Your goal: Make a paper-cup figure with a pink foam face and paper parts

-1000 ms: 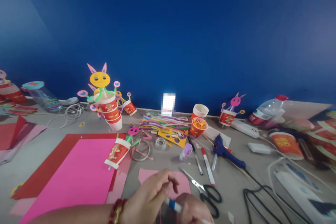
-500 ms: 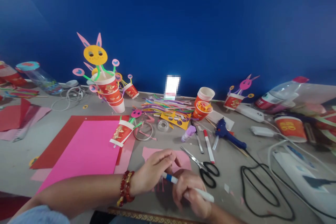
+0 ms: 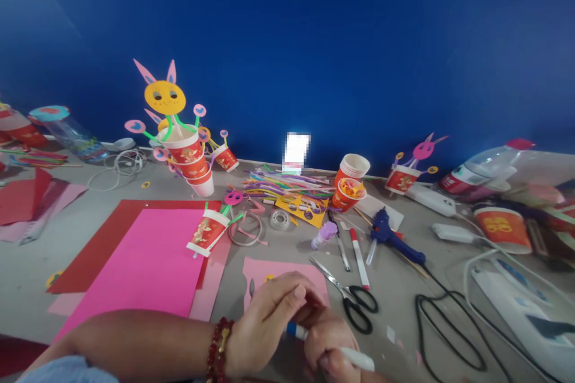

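My right hand (image 3: 332,344) is closed round a white marker (image 3: 357,359) with a blue end that points left, toward my other palm. Beside it my left hand (image 3: 269,323), with a red bead bracelet (image 3: 219,347) at the wrist, is curved over the near edge of a pink paper sheet (image 3: 287,266). Its fingers are bent over toward my right hand, and whatever lies beneath them is hidden. A dark oval drawing shows on the sheet's left part. Black-handled scissors (image 3: 345,293) lie open just right of the sheet.
Bright pink paper (image 3: 148,263) lies on red sheets at the left. A decorated cup (image 3: 209,230), tape roll (image 3: 280,219), purple glue stick (image 3: 324,234) and red-capped marker (image 3: 359,257) are farther back. A blue glue gun (image 3: 395,239) and its cord are at the right.
Both hands have moved slightly nearer to me and closer together, and more of the pink sheet with its dark oval shows. The view has shifted slightly.
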Demonstrator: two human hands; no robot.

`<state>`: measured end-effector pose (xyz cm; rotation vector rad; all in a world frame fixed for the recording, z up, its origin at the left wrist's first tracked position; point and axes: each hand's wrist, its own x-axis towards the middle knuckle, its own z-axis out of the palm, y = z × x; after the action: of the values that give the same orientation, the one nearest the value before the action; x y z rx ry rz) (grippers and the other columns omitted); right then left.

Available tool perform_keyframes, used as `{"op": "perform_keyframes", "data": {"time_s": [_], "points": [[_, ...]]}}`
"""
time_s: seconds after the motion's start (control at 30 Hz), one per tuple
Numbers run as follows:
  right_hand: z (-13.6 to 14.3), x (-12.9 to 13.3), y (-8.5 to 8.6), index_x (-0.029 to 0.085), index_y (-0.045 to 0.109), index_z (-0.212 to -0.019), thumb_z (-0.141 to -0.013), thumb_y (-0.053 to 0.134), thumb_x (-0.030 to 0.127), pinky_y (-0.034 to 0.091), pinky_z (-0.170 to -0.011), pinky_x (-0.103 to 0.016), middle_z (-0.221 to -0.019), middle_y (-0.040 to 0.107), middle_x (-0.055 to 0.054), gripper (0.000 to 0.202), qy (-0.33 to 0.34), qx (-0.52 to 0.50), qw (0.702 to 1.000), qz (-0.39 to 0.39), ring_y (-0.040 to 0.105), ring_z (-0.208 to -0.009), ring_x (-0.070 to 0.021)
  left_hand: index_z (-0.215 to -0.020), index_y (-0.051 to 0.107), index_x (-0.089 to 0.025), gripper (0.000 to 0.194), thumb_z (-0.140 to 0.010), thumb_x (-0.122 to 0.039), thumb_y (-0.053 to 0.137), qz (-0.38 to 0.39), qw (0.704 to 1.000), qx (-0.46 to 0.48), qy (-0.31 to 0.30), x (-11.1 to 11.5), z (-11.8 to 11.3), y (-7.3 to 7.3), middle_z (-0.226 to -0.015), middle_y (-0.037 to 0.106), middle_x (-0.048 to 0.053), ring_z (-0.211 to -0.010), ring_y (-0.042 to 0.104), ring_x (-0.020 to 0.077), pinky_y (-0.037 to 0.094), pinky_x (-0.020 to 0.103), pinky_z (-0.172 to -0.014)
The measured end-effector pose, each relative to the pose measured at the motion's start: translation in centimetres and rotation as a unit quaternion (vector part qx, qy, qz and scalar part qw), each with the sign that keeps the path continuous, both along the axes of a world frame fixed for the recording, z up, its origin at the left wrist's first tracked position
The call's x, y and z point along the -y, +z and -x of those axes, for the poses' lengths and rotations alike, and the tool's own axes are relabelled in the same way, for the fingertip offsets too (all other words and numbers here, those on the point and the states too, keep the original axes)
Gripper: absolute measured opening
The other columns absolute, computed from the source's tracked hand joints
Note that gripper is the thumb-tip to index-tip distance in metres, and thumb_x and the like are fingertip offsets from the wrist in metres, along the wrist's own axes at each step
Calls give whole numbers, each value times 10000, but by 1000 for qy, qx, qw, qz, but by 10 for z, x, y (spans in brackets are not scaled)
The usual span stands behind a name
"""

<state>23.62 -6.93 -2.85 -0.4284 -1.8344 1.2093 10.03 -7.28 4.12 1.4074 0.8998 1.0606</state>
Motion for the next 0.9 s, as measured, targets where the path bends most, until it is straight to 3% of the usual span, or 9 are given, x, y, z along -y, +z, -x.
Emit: {"op": "perform_keyframes", "data": {"time_s": [0.17, 0.37, 0.4, 0.47, 0.53, 0.6, 0.67, 0.77, 0.9], "points": [[-12, -12, 19, 255, 450, -524, -942, 287, 524, 455, -493, -271, -352, 434, 22, 523, 18, -50, 998, -15, 477, -361, -150, -1129, 558, -183, 286, -1006, -328, 344, -131, 979, -144, -54, -6, 17, 3, -1060, 622, 85, -1001, 569, 197, 452, 310, -896], [-16, -10, 21, 247, 660, -913, -938, 416, 435, 403, -409, -203, -402, 489, 49, 309, 68, -70, 994, 50, 445, -301, -102, -833, 517, -187, 154, -941, -242, 421, -397, 835, -363, -115, -18, 43, 0, -762, 606, 36, -747, 528, 191, 414, 401, -901], [-17, -8, 19, 249, 643, -1058, -925, 473, 423, 401, -410, -206, -451, 534, 41, 277, 59, -67, 993, 82, 473, -326, -108, -840, 516, -187, 128, -931, -210, 429, -415, 824, -369, -108, -20, 49, 3, -755, 610, 30, -743, 530, 186, 401, 412, -934], [-19, -5, 15, 259, 478, -1326, -899, 561, 409, 394, -415, -213, -564, 609, 21, 460, 30, -70, 986, 147, 523, -390, -125, -880, 526, -186, 91, -922, -197, 445, -455, 809, -366, -75, -29, 63, 14, -785, 632, 33, -761, 539, 190, 364, 453, -996], [-21, -4, 12, 253, 345, -1418, -899, 572, 433, 386, -429, -222, -625, 631, 2, 595, 4, -81, 981, 175, 541, -450, -141, -933, 534, -184, 101, -922, -204, 436, -461, 800, -383, -17, -42, 76, 29, -855, 639, 60, -840, 553, 218, 360, 474, -995], [-23, -4, 10, 240, 389, -1385, -914, 534, 447, 366, -434, -227, -616, 615, -2, 534, -13, -73, 987, 140, 511, -463, -140, -953, 529, -184, 100, -937, -178, 431, -419, 789, -444, 69, -58, 86, 41, -898, 635, 67, -895, 555, 229, 390, 447, -950], [-24, -5, 10, 236, 481, -1315, -920, 506, 445, 345, -429, -229, -604, 604, -4, 448, -22, -32, 997, 65, 473, -450, -132, -932, 546, -180, 129, -955, -200, 420, -376, 747, -536, 117, -76, 87, 44, -933, 634, 81, -922, 553, 253, 400, 452, -907], [-24, -5, 12, 243, 569, -1238, -910, 504, 408, 394, -480, -250, -595, 615, -7, 373, -30, 43, 995, -79, 501, -479, -149, -884, 574, -166, 175, -955, -220, 424, -358, 677, -633, 110, -97, 74, 32, -897, 628, 100, -911, 554, 290, 409, 453, -827], [-22, -4, 17, 236, 583, -1207, -906, 481, 324, 434, -531, -252, -588, 621, 0, 329, -28, 85, 982, -166, 546, -503, -159, -920, 597, -166, 140, -928, -163, 457, -392, 656, -641, 70, -118, 47, 8, -929, 633, 95, -939, 555, 279, 378, 455, -889]]}}
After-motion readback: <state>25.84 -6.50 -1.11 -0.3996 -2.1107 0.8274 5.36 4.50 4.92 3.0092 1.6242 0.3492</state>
